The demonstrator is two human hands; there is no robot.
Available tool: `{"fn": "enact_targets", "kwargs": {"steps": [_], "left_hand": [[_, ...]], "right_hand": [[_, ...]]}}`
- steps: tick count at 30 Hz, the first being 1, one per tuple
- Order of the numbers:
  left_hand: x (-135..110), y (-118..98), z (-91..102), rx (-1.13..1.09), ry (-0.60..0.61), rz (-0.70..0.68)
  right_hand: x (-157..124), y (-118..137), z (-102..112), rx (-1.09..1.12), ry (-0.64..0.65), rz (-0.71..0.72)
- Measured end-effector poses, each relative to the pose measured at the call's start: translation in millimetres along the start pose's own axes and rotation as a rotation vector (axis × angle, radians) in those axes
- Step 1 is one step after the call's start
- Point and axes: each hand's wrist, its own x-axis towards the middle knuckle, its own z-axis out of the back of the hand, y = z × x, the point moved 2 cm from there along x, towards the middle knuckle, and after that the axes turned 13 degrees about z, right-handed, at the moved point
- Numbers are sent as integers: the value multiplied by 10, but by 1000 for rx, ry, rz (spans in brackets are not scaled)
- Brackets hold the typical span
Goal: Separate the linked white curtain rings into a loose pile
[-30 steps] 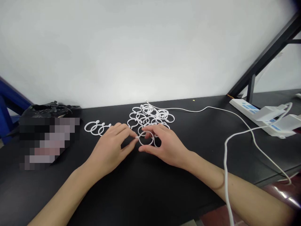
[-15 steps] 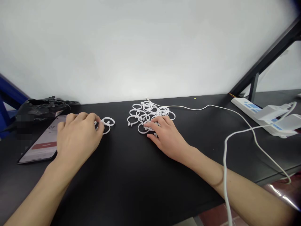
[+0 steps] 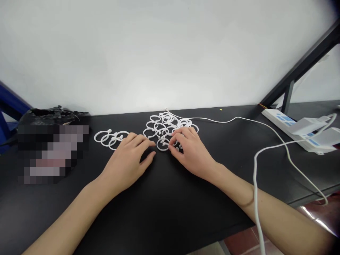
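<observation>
Our left hand (image 3: 126,158) has moved rightward, unclenched and empty; our right hand (image 3: 191,151) pinches a ring (image 3: 162,150), seemingly steadying it.

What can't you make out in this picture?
Head view:
Pile of white rings: partly hidden by the right hand; whether that hand grips one is unclear.
Smaller ring group: partly behind the left hand.
Pixelated patch: masks what lies there.
Thick white cable: cut off by the bottom edge.
Outer adapter: cut off by the right edge.
</observation>
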Motion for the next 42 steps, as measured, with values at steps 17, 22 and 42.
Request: {"fn": "enact_targets", "kwargs": {"steps": [17,22,42], "left_hand": [[-12,-144,-4,-80,41,-52],[-30,-141,-18,-106,31,-66],[-19,-182,-39,-130,137,-80]], "right_hand": [[92,-38,75,1324,-342,-566],[88,-29,68,1372,-317,-556],[65,39,47,1463,-158,-415]]}}
